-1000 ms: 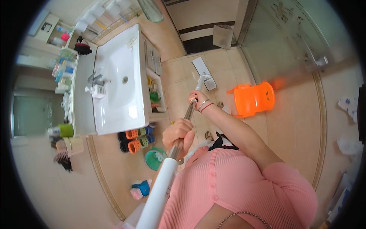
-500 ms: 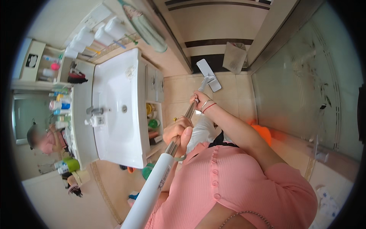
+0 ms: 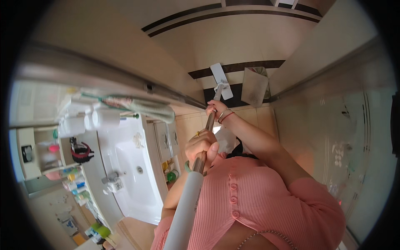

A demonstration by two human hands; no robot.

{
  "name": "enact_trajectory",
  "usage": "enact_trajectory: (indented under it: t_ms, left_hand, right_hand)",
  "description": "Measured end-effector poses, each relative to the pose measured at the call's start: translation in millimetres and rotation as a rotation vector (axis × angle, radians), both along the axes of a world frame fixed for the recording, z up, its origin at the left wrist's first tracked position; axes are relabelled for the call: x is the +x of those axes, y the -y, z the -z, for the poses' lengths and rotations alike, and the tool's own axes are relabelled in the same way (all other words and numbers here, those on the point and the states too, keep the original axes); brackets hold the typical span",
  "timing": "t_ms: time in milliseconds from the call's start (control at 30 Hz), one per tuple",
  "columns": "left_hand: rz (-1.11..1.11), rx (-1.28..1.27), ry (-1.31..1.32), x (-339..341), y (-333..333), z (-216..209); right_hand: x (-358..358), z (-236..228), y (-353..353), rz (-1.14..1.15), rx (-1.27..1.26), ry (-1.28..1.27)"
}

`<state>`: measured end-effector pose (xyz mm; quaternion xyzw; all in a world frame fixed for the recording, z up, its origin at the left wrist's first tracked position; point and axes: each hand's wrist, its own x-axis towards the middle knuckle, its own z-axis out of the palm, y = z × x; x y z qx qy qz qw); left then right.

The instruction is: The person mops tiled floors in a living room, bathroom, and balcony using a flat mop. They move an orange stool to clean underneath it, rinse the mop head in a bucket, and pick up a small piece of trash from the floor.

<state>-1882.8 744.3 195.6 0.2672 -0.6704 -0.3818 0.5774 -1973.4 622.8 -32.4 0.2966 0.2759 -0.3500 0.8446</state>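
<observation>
A flat mop point(image 3: 183, 214) with a pale thick handle and a metal pole slants from the lower edge toward the doorway. My left hand point(image 3: 201, 146), with a ring on a finger, is closed round the metal pole just past the pale sleeve. Farther down the pole, my right hand point(image 3: 216, 110) grips it too, a bangle and a red string on its wrist. The white rectangular mop head point(image 3: 221, 81) lies across the dark threshold strip point(image 3: 235, 93) and the pale floor beyond. Just right of it is a greyish bin-like container point(image 3: 254, 85).
A white washbasin point(image 3: 129, 166) over a cabinet point(image 3: 164, 139) stands to the left, with a towel point(image 3: 141, 107) hanging near the door frame point(image 3: 125, 83). Shelves of bottles line the far left. A frosted glass panel point(image 3: 346, 137) rises on the right.
The view has shifted forward toward the doorway. The mop head has moved from the tiled floor's edge over the threshold strip. Both hands keep their hold on the pole.
</observation>
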Motion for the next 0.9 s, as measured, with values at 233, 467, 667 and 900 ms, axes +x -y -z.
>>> enact_trajectory:
  t_ms: [233,467,667,900]
  left_hand:
    - [-0.048,0.047,0.041,-2,142,-2]
    - [-0.227,0.048,0.066,-27,278,18]
    - [-0.413,0.177,0.025,-44,400,19]
    - [-0.541,0.205,-0.110,-26,509,4]
  right_hand:
    - [-5,8,149,-0.019,-0.065,0.014]
    - [-7,26,291,-0.141,-0.093,-0.106]
    - [-9,16,409,-0.263,-0.059,-0.268]
    - [29,-11,526,-0.346,0.055,-0.124]
